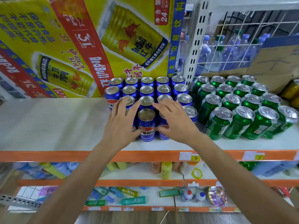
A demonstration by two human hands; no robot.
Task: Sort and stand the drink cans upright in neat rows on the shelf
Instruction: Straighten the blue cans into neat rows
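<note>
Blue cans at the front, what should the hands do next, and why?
Probably nudge the front blue can back a little, so it sits flush in line. The left hand and right hand flank it with fingers spread, and it seems to stand slightly forward of the line.

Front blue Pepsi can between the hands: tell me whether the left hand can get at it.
Probably yes. The left hand lies open right beside the front blue Pepsi can, thumb near its label, and nothing stands between them.

The left hand point(122, 125) and right hand point(175, 122) partly hide front blue cans point(146, 125); the picture's edge crops gold cans point(292, 89).
</note>
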